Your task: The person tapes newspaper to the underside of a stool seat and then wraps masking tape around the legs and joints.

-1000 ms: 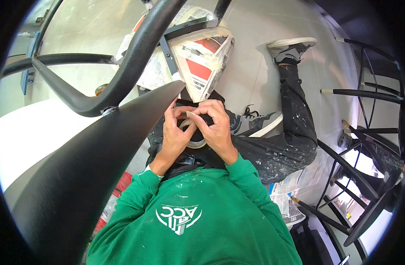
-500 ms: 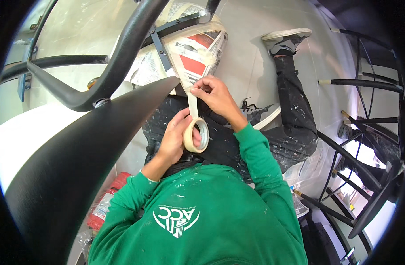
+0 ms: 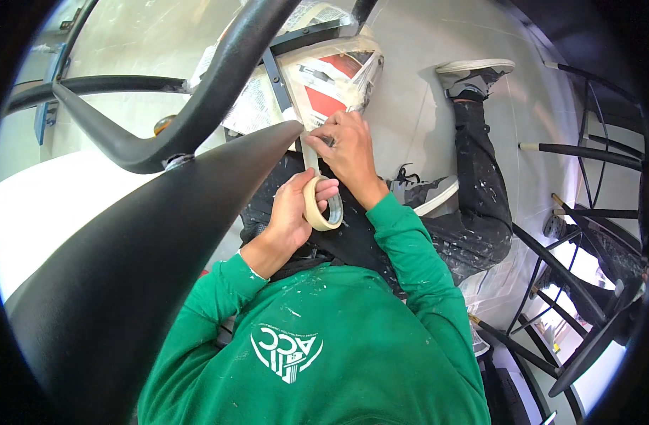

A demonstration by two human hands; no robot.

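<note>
In my left hand point(image 3: 285, 219) I hold a roll of cream masking tape point(image 3: 314, 214), with some fingers through its core. A short strip of the tape point(image 3: 311, 161) runs up from the roll toward a newspaper-wrapped piece point(image 3: 331, 78). My right hand point(image 3: 351, 152) is closed at the strip's upper end, thumb and fingertips pinched by the lower tip of the wrapping. Part of the grip is hidden behind the fingers. Beside them lies the pointed end of a broad black curved panel point(image 3: 190, 205).
Black curved frame bars point(image 3: 218, 78) cross the upper left. Dark chair-like frames with slim legs point(image 3: 586, 150) stand at right. My bent leg point(image 3: 476, 184) in paint-spotted trousers and a grey shoe point(image 3: 473, 74) rest on the pale floor point(image 3: 409, 42).
My view has shifted slightly, moving the scene rightward. The tape roll has come nearer my right hand, and the strip between them looks shorter. My right fingers are more curled.
</note>
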